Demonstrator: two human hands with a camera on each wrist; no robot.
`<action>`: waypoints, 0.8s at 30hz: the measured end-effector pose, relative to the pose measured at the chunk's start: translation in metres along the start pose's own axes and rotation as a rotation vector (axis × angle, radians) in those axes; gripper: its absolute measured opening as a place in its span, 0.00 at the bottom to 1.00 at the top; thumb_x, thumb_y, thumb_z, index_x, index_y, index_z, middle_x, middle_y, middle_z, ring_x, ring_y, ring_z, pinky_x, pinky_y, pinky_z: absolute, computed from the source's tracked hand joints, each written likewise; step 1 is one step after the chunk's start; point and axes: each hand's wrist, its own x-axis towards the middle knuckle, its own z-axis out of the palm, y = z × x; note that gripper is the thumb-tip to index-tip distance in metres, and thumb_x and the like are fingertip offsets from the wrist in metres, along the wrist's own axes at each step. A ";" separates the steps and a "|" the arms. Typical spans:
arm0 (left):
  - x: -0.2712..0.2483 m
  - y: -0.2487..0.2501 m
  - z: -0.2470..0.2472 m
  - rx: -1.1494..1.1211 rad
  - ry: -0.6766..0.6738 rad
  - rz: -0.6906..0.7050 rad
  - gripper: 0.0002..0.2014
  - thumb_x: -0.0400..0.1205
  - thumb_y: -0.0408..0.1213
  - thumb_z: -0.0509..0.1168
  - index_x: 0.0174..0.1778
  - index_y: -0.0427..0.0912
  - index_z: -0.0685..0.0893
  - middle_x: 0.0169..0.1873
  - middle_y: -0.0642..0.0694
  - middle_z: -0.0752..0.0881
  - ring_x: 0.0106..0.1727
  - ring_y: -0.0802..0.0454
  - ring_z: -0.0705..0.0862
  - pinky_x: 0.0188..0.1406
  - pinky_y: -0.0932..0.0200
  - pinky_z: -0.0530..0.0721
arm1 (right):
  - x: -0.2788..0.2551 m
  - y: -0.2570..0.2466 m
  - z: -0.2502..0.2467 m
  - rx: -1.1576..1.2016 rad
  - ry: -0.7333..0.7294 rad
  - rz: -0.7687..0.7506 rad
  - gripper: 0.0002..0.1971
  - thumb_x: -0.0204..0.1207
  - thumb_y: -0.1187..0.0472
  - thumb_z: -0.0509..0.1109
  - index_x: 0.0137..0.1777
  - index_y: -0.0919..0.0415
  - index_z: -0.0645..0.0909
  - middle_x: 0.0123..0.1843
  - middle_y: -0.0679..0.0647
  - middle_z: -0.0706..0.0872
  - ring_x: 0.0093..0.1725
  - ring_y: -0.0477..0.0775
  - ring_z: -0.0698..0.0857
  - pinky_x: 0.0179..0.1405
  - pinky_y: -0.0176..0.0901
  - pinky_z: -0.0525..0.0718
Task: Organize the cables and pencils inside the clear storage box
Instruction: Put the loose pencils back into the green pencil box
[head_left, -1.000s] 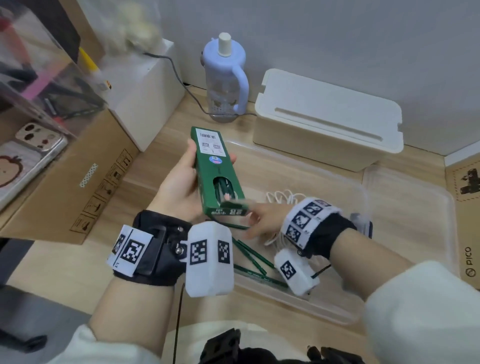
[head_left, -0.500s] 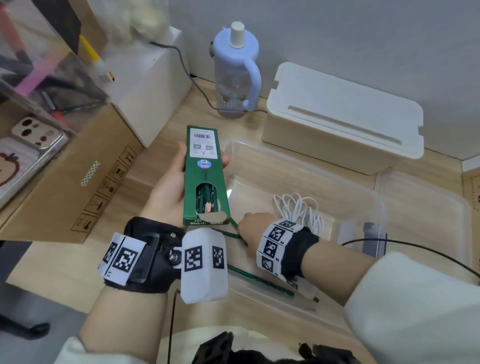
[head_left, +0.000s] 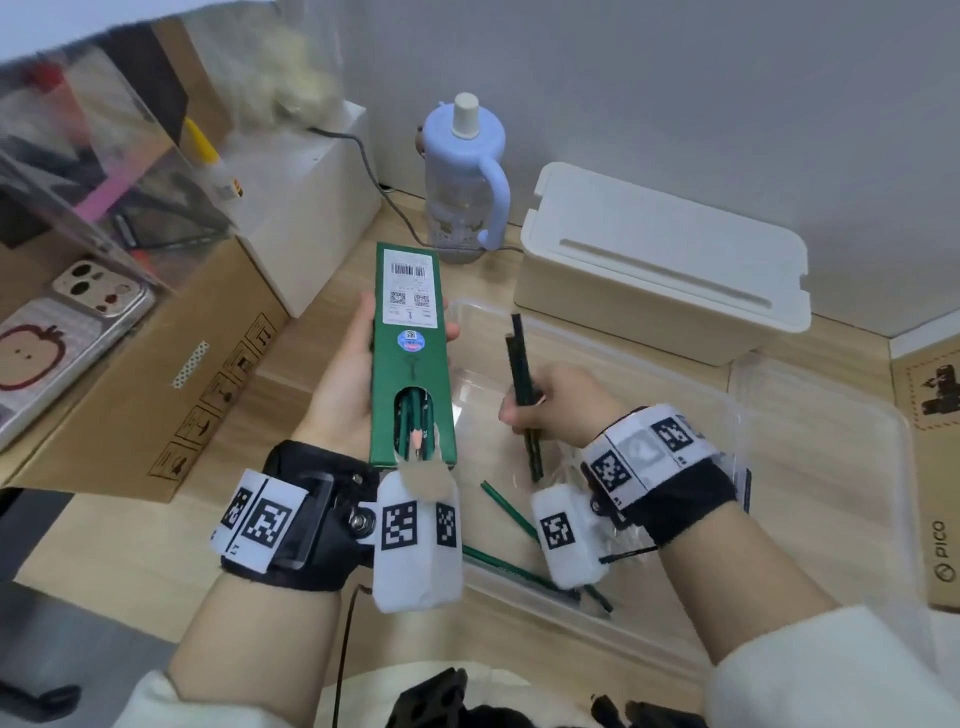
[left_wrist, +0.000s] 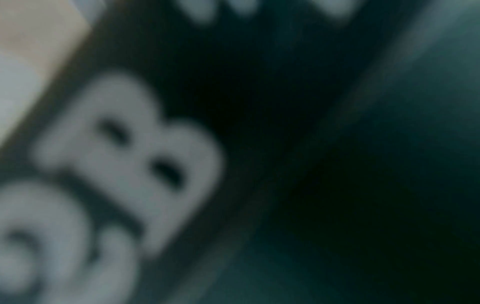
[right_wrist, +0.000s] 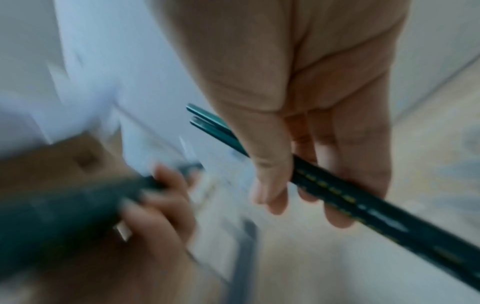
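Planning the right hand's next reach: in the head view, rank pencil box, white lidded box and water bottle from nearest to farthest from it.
From the right hand:
1. Pencil box, just left, held by the left hand.
2. White lidded box, behind, by the wall.
3. Water bottle, back left.

The brown box (head_left: 943, 525) at the right edge has the word "PICO" printed up its side, next to a small round logo. The green pencil box (head_left: 410, 364) has a white label with a barcode and two square codes, but the small words on it are too tiny to read. In the left wrist view, a big white "B" shows on the green pencil box (left_wrist: 124, 160), with what may be a "2" beside it, very blurry. The wrist bands carry black-and-white square marker codes (head_left: 399, 525).
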 end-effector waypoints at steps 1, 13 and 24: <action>-0.001 0.000 0.003 0.009 -0.007 0.013 0.30 0.80 0.61 0.47 0.64 0.42 0.76 0.41 0.48 0.84 0.36 0.56 0.80 0.32 0.65 0.83 | -0.013 -0.004 -0.010 0.123 0.068 -0.054 0.01 0.73 0.61 0.71 0.41 0.57 0.84 0.41 0.53 0.88 0.46 0.53 0.87 0.48 0.41 0.85; -0.015 -0.012 0.039 -0.060 0.197 0.129 0.27 0.84 0.59 0.44 0.50 0.43 0.80 0.46 0.42 0.85 0.42 0.49 0.85 0.43 0.50 0.83 | -0.127 -0.027 -0.045 0.711 0.526 -0.996 0.07 0.64 0.52 0.75 0.41 0.51 0.88 0.40 0.45 0.90 0.46 0.56 0.88 0.51 0.52 0.84; -0.023 -0.012 0.055 -0.128 0.141 0.033 0.37 0.81 0.64 0.45 0.74 0.36 0.70 0.49 0.38 0.83 0.52 0.42 0.87 0.48 0.45 0.87 | -0.112 -0.025 -0.016 0.433 0.338 -0.945 0.10 0.70 0.69 0.70 0.51 0.66 0.85 0.49 0.54 0.90 0.59 0.52 0.86 0.63 0.42 0.80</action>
